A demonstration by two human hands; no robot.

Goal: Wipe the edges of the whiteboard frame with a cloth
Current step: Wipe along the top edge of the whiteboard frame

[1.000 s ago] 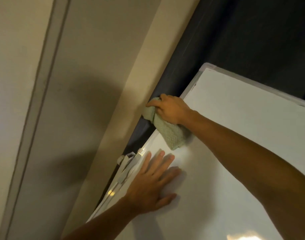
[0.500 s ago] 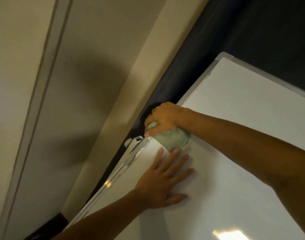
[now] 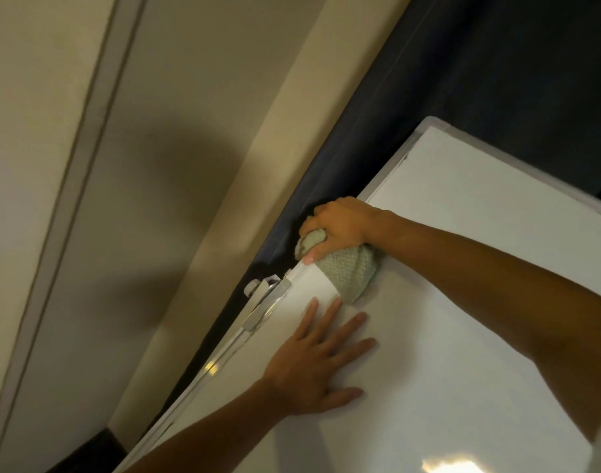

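Wall: cream, matt, smooth, filling the 9 to 12 o'clock part of the view, with a narrow raised strip crossing it from 12 towards 7 o'clock. Curtain: dark blue fabric in soft folds, at 1 to 2 o'clock and running down behind the board.

Whiteboard: flat, rectangular, glossy white, occupying the 3 to 6 o'clock part; a bright glare patch lies near 5 o'clock. Its visible long edge, the frame, is a thin pale metal-looking strip whose long axis runs from 7 o'clock up to a rounded corner at 1 o'clock. A shiny bracket sits on this edge near centre.

Right hand: fingers curled round the cloth, gripping it over the frame just above the bracket, thumb tip on the edge.

Left hand: spread flat, palm pressed on the board surface at 6 o'clock from the right hand, fingertips just beside the cloth.

Cloth: pale green, waffle-textured, bunched; wrapped over the frame at centre, its loose end lying on the board face.
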